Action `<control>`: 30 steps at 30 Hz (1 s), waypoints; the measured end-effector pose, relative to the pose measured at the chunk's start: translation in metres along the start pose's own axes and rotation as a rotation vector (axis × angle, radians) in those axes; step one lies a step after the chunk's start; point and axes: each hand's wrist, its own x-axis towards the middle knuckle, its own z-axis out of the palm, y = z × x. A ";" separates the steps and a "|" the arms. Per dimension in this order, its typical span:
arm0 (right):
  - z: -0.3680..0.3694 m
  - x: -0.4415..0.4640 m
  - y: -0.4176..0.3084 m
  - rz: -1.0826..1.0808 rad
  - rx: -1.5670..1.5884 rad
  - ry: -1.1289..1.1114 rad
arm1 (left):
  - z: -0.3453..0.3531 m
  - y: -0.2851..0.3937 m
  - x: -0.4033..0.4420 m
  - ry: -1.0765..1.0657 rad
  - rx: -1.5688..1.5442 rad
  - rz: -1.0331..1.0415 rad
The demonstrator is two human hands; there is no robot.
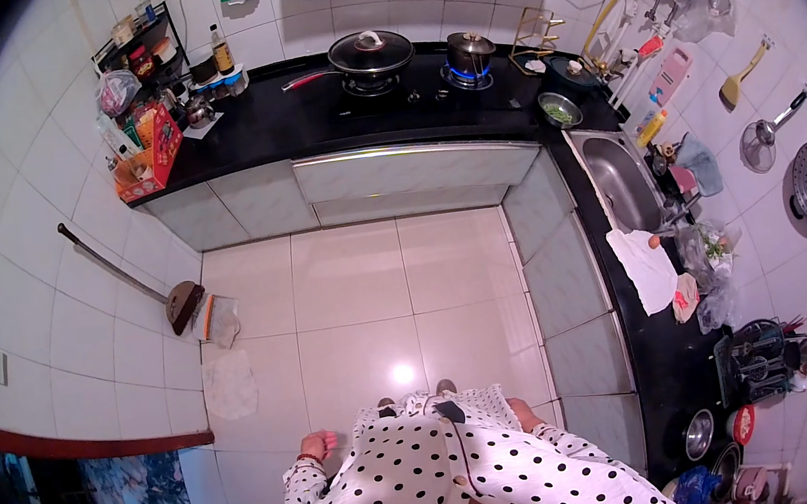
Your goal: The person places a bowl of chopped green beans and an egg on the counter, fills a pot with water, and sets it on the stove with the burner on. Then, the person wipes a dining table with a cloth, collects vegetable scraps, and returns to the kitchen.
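My left hand (318, 445) hangs low beside the polka-dot garment (401, 474), over the tiled floor. Its fingers look loosely apart and hold nothing visible. My right hand (522, 413) hangs at the garment's other side, partly covered by cloth, so its fingers are hard to make out. Both hands are far from the counter. On the stove, a lidded frying pan (371, 54) with a red handle stands on the left burner. A lidded pot (471, 52) sits over a blue flame on the right burner.
A black counter (269, 138) runs along the back and right walls. A bowl of greens (559, 110) stands near the sink (619, 180). A white cloth (644, 270) lies on the right counter. A broom-like tool (183, 304) leans at left beside a dustpan-like item (220, 320).
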 end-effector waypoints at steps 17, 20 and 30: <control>-0.010 -0.006 -0.028 -0.053 -0.228 -0.040 | -0.003 -0.001 0.011 -0.004 -0.009 -0.012; -0.013 -0.008 -0.033 -0.038 -0.253 -0.056 | -0.003 0.000 0.012 -0.001 0.005 -0.010; -0.010 -0.006 -0.033 -0.001 -0.170 -0.048 | -0.005 -0.003 0.019 -0.008 -0.011 -0.005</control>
